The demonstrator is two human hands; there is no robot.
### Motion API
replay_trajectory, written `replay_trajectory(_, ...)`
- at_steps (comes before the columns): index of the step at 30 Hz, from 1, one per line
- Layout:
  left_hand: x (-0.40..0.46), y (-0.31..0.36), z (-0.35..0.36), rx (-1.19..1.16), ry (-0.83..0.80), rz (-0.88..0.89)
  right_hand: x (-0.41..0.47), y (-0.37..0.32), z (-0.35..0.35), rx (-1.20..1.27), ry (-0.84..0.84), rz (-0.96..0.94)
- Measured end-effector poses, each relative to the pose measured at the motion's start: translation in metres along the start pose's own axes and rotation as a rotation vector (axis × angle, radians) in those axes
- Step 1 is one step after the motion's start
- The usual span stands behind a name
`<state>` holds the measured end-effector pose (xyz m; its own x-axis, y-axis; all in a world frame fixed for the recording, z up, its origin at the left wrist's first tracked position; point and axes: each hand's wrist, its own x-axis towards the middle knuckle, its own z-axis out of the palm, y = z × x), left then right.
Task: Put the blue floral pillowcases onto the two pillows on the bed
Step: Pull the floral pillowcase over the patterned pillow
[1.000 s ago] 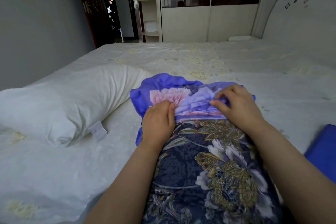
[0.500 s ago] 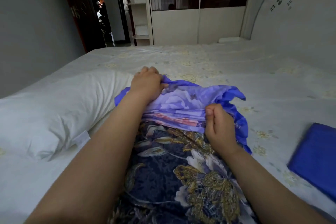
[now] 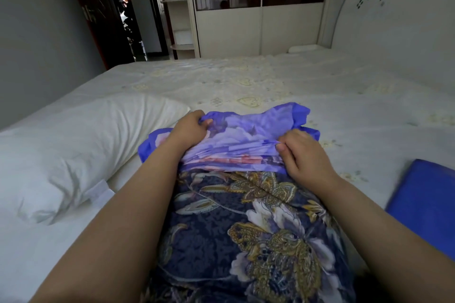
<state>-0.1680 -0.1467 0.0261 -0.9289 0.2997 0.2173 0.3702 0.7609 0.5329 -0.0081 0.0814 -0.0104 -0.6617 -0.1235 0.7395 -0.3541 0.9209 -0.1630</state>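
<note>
A pillow in a dark navy cover with gold and white flowers (image 3: 258, 229) lies lengthwise in front of me on the bed. A blue floral pillowcase (image 3: 243, 140) is bunched in folds over its far end. My left hand (image 3: 189, 128) grips the bunched cloth at its far left edge. My right hand (image 3: 302, 152) pinches the gathered folds on the right side. A bare white pillow (image 3: 69, 150) lies to the left, touching the blue cloth. A folded blue cloth (image 3: 428, 199) lies flat at the right edge.
The bed (image 3: 246, 76) has a pale sheet with faint yellow motifs and stretches far ahead. A white headboard (image 3: 394, 15) stands at the right. A wardrobe (image 3: 258, 7) and an open dark doorway (image 3: 125, 15) are beyond the bed.
My left hand went from the near edge of the bunched pillowcase to its far left edge and grips there. My right hand shifted right along the folds. The view has shifted a little.
</note>
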Motion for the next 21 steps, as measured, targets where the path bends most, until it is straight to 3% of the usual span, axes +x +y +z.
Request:
replay_trajectory(3,-0.001,-0.013,0.001,0.016,0.056,-0.016,-0.02,0.01,-0.004,-0.112,-0.113,0.127)
replay_trajectory(7,-0.002,-0.01,0.008,0.045,0.085,0.02,-0.031,0.004,-0.009,0.232,-0.285,0.408)
replay_trajectory(10,-0.001,-0.013,0.011,0.048,0.05,0.018,-0.04,0.01,-0.014,0.226,-0.334,0.344)
replay_trajectory(13,-0.003,-0.02,0.013,0.002,-0.039,0.014,-0.047,0.024,-0.01,0.085,-0.273,0.289)
replay_trajectory(17,-0.007,-0.007,0.005,0.157,-0.272,-0.058,-0.042,0.008,0.006,0.286,-0.16,0.407)
replay_trajectory(19,-0.001,0.003,-0.004,0.25,-0.241,-0.031,-0.037,-0.007,0.013,0.374,-0.082,0.379)
replay_trajectory(21,0.007,0.022,-0.012,0.184,-0.156,0.08,-0.033,-0.022,0.017,0.433,-0.032,0.342)
